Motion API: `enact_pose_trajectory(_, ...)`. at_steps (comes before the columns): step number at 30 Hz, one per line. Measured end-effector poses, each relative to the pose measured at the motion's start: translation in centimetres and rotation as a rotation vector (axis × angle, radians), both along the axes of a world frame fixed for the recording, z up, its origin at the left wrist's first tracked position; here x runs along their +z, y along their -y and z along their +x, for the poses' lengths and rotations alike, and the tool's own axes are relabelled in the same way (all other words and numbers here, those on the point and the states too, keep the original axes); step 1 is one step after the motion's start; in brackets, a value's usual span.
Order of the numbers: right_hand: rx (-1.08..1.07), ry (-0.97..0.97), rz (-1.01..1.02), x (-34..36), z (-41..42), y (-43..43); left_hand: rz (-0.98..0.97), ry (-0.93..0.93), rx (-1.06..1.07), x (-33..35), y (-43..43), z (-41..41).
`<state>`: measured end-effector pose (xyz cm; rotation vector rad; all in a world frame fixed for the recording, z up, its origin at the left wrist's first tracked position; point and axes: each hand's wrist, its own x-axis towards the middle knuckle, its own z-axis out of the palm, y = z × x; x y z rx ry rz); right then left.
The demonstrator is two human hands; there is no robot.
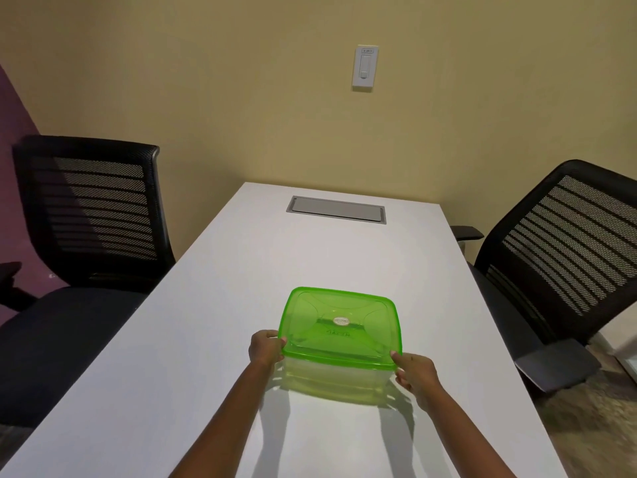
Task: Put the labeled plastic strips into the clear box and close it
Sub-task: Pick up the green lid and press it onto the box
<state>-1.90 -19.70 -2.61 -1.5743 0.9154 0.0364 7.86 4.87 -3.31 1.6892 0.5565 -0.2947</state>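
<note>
Both hands grip a clear box (336,379) at lower centre of the frame. Our left hand (266,350) clasps the near left corner, fingers curled over the rim of its green lid (341,326). Our right hand (415,376) clasps the near right corner, thumb on the lid's edge. The lid lies flat on the box, which sits on a white table (206,339). We cannot tell what the box holds. Black mesh chairs (93,208) stand at left and right.
</note>
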Motion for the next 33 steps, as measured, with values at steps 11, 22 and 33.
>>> enact_pose_trajectory(11, -0.182, -0.035, 0.077, -0.4, 1.0, -0.3, 0.005, 0.005, 0.001, 0.0, 0.0, 0.0)
enact_pose_trajectory(22, -0.153, -0.092, 0.126, 0.8, 2.0, -0.5, 0.061, 0.023, -0.025, 0.6, 0.1, -0.3)
enact_pose_trajectory(33, -0.136, -0.008, 0.311, 1.3, -0.3, -0.3, 0.93, 0.642, -1.048, 1.9, 10.1, -6.5)
